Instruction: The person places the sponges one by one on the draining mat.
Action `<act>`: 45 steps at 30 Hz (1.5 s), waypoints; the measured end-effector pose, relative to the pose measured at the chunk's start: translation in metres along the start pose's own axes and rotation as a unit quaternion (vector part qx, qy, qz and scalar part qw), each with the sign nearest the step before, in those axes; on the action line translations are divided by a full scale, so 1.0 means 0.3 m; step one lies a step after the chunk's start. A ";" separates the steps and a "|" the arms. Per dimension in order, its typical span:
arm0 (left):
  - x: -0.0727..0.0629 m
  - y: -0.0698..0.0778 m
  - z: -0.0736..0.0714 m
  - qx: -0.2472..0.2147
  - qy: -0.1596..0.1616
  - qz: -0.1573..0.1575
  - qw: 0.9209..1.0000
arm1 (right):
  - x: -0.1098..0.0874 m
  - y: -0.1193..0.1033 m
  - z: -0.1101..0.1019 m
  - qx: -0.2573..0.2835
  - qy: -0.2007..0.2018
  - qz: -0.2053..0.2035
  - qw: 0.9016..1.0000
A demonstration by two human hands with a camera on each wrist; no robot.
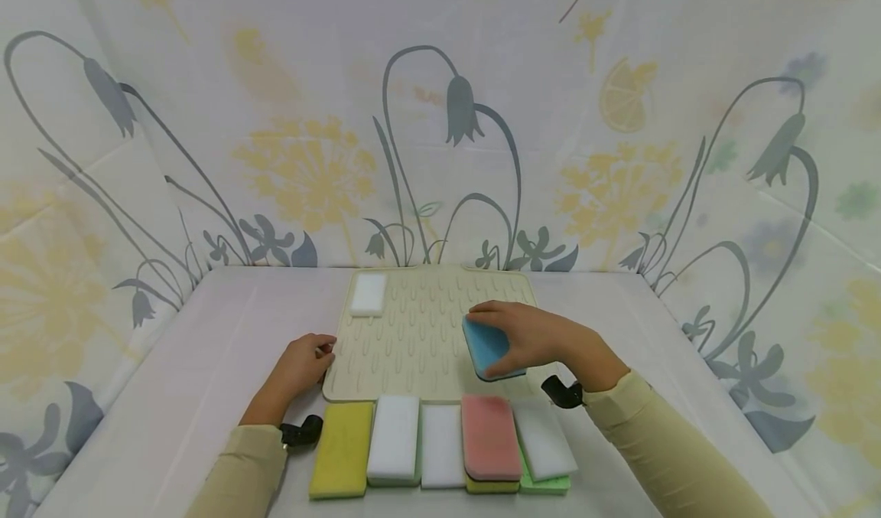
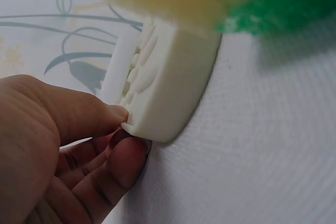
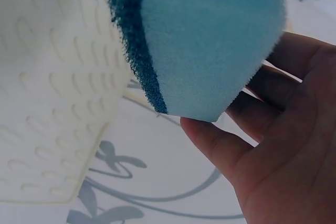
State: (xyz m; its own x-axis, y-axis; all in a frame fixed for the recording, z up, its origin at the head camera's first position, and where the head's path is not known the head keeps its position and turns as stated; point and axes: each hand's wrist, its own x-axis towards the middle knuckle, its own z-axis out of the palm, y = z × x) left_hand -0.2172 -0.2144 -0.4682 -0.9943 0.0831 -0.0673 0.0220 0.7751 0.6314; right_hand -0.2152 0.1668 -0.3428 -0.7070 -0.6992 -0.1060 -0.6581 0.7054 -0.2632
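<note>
My right hand (image 1: 530,338) holds a blue sponge (image 1: 487,346) by its edges, above the right part of a cream ridged mat (image 1: 406,350). The right wrist view shows the sponge's light blue foam (image 3: 210,40) and its dark blue scouring layer (image 3: 134,45). At the mat's left edge, my left hand (image 1: 303,361) pinches the rim; the left wrist view has the thumb (image 2: 100,111) on top and a finger below. A white sponge (image 1: 368,294) lies on the mat's far left corner.
Along the mat's near edge sit a yellow sponge (image 1: 342,449), a white sponge with a green underside (image 1: 394,438), a white block (image 1: 443,445), a pink sponge (image 1: 491,438) on a yellow one, and a white block (image 1: 546,441) on a green sponge. Floral cloth (image 1: 440,181) hangs behind.
</note>
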 end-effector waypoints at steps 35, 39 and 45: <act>0.007 -0.013 -0.003 0.014 0.004 0.010 1.000 | 0.296 -0.092 -0.004 0.030 -0.005 -0.023 0.999; 0.008 -0.014 -0.002 0.005 0.002 0.006 1.000 | 0.334 -0.095 0.012 0.035 -0.003 -0.018 0.999; 0.011 -0.009 -0.002 -0.002 -0.002 -0.003 1.000 | 0.381 -0.115 0.027 0.047 -0.012 -0.013 0.999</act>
State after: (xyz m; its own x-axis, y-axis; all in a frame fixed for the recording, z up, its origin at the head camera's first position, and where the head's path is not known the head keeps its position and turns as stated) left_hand -0.2206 -0.2165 -0.4696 -0.9939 0.0807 -0.0755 0.0145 0.7726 0.6347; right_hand -0.2713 0.0615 -0.3535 -0.6828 -0.7205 -0.1208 -0.6484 0.6738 -0.3543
